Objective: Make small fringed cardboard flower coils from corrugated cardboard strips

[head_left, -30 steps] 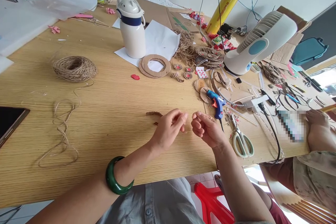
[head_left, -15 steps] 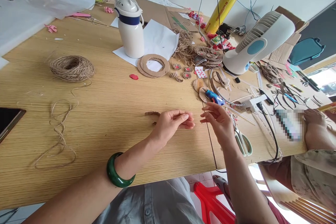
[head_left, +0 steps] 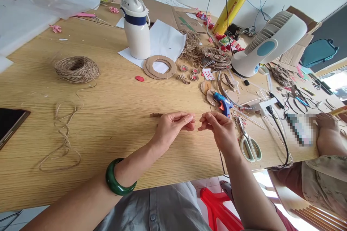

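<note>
My left hand is closed in a pinch over the wooden table, thumb pressed along the bent fingers. What lies in its fingertips is too small or hidden to make out. A narrow brown corrugated cardboard strip shows behind this hand; whether the hand touches it I cannot tell. Facing it, with a small gap, my right hand has its thumb and fingertips together, and anything between them is hidden. Just beyond the right hand lies a blue glue gun with an orange trigger. Scissors with pale handles lie to its right.
A twine ball and loose twine lie left, near a phone. Behind stand a white bottle, cardboard rings, small corrugated rosettes and a white fan. A co-worker's hand rests at right.
My right hand has moved left, towards my left hand, and its spread fingers have drawn together. The left hand has shifted slightly left and stays pinched. More of the glue gun shows.
</note>
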Motion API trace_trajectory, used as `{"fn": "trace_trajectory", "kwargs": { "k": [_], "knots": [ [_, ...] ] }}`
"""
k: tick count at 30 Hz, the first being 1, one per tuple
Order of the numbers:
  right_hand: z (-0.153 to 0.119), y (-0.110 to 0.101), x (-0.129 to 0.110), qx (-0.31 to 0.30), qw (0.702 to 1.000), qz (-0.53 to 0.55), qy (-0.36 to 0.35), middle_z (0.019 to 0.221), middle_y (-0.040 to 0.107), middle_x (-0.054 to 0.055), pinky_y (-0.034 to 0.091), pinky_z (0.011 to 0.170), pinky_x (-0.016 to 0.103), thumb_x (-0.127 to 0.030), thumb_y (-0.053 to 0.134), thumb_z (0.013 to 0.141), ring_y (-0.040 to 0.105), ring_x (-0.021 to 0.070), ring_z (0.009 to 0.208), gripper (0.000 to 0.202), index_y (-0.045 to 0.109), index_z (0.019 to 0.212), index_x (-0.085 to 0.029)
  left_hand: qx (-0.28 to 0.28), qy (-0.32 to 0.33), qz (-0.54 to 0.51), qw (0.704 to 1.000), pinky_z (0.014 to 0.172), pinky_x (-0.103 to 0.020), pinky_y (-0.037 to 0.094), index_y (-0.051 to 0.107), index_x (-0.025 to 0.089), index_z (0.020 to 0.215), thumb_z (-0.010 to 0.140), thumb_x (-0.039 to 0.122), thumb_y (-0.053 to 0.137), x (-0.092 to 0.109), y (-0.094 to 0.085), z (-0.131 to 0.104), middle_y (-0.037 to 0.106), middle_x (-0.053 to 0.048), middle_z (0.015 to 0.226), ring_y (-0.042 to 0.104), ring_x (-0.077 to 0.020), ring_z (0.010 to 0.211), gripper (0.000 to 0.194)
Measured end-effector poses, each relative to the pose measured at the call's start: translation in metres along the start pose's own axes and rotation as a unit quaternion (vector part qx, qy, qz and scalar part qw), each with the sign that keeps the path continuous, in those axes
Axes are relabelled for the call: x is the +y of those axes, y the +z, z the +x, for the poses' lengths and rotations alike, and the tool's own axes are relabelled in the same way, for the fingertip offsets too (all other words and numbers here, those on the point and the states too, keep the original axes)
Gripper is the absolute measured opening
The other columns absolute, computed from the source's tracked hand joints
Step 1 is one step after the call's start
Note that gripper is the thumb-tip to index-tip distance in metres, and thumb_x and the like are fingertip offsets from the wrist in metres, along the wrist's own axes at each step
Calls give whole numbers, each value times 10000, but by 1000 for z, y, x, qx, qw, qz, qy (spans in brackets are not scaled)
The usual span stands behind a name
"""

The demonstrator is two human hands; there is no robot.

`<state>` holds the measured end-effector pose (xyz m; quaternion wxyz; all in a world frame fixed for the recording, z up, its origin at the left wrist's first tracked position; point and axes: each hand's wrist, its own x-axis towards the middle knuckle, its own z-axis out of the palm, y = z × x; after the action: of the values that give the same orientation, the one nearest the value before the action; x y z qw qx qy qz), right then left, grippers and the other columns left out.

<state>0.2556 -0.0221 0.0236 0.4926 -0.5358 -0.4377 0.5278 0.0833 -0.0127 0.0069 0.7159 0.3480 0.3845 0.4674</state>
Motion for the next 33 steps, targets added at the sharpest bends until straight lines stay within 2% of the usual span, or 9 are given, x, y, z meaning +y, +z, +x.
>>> {"fn": "trace_trajectory", "kwargs": {
  "k": [5,8,11,16,20,23,25,30,33],
  "knots": [
    [3,-5,2,-25,998,8,56,862,749,65,594,583,286,-451,758,781,648,119,592,313,744,888,-157,19,38,81,996,623,-258,558,660,142,706,859,427,654,11,-3,-5,644,-5,694,620,-107,562,323],
    [6,-13,5,73,983,-166,-22,631,671,23,515,483,256,-420,734,807,557,109,482,271,707,710,-168,31,87,152,984,648,-256,556,681,158,892,825,346,700,20,-10,-8,658,3,717,649,-131,623,201],
    [10,-23,6,137,928,-322,-127,779,710,44,544,576,291,-331,720,813,633,164,645,138,748,875,-212,54,142,253,956,719,-265,558,693,168,842,878,362,639,28,-24,-9,716,-34,792,686,-162,735,205],
    [11,-14,8,38,953,-283,-103,774,721,33,565,687,340,-324,624,895,680,186,723,188,729,1006,-215,3,275,529,803,998,-404,498,725,223,1079,865,156,561,31,-54,-3,724,-59,1129,623,-242,1111,277],
    [9,16,10,-100,924,-333,-157,1035,736,62,549,805,380,-313,670,881,659,228,962,190,723,1051,-247,-39,282,608,741,1081,-461,443,743,177,1003,815,54,530,23,-70,0,669,-103,1248,560,-272,1236,310],
    [10,39,13,-175,874,-395,-223,1124,718,75,494,936,439,-254,741,821,600,267,1086,221,726,1041,-250,-36,272,611,743,1036,-461,469,733,187,848,846,91,556,24,-77,1,704,-93,1139,593,-274,1176,201],
    [14,51,14,-192,867,-395,-236,1059,730,80,486,921,436,-193,704,835,605,262,1032,161,725,990,-232,-23,259,589,765,978,-426,500,713,196,828,855,102,562,28,-80,3,718,-77,1068,630,-254,1101,181],
    [30,72,8,-179,928,-295,-138,766,708,33,483,745,339,-191,592,884,617,182,744,114,692,832,-204,59,262,497,825,916,-348,526,690,197,932,874,139,568,42,-80,7,715,-64,1028,666,-207,1000,147],
    [42,81,5,-180,969,-167,-38,680,679,10,477,652,288,-299,621,874,605,145,650,142,674,802,-189,183,341,472,792,988,-359,485,680,208,998,928,179,521,47,-77,6,687,-72,1103,624,-206,1084,177]
  ]
}}
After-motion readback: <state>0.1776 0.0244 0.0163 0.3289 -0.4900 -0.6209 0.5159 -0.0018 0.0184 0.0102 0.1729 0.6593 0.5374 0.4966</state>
